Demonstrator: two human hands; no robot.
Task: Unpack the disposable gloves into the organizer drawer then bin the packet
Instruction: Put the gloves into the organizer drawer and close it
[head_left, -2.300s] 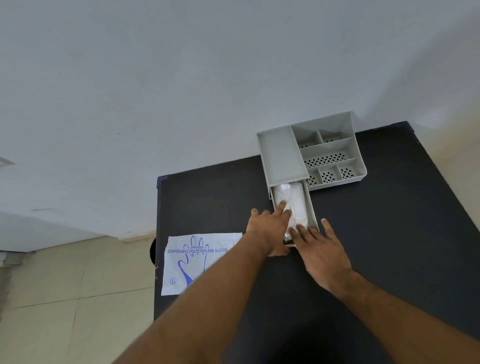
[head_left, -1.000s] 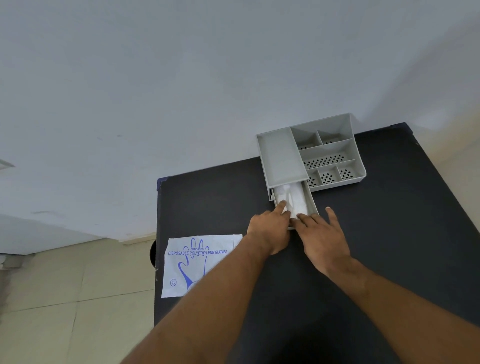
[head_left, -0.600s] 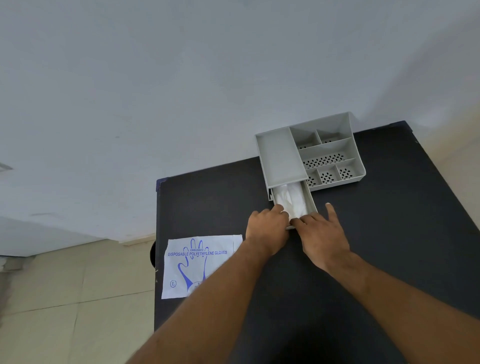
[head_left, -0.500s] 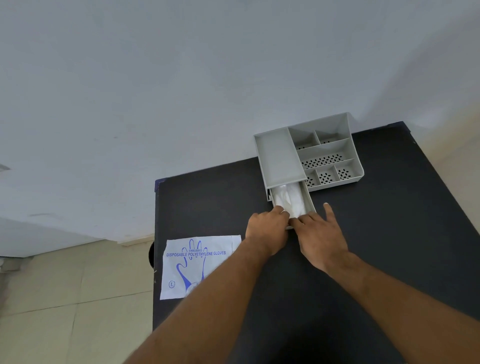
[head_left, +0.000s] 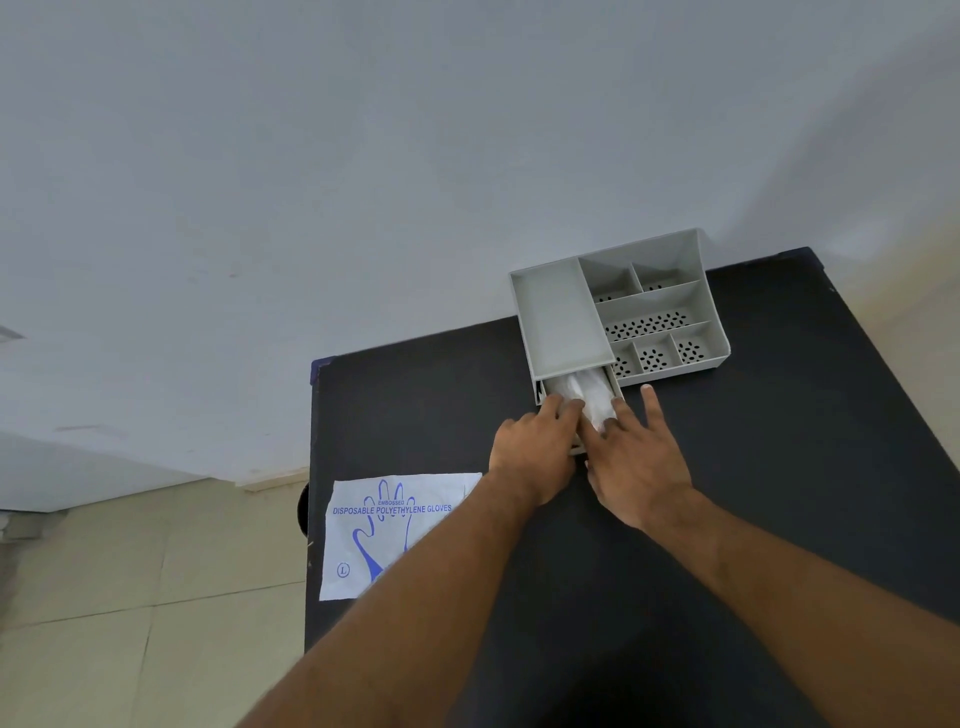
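Both hands flat-open on drawer (head_left: 584, 410) front w/ gloves (head_left: 589, 397), gripping nothing, prob. Packet (head_left: 395, 530) at table's left edge, nearer left hand (head_left: 535, 447); right hand (head_left: 636, 462).

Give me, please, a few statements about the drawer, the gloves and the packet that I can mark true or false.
1. The drawer of the grey organizer is pushed fully shut. False: it is partly open.
2. Clear plastic gloves lie inside the drawer. True.
3. The glove packet lies on the black table, overhanging its left edge. True.
4. The left hand is holding the packet. False: it rests at the drawer front beside the right hand.
5. The top compartments hold pens. False: they look empty.
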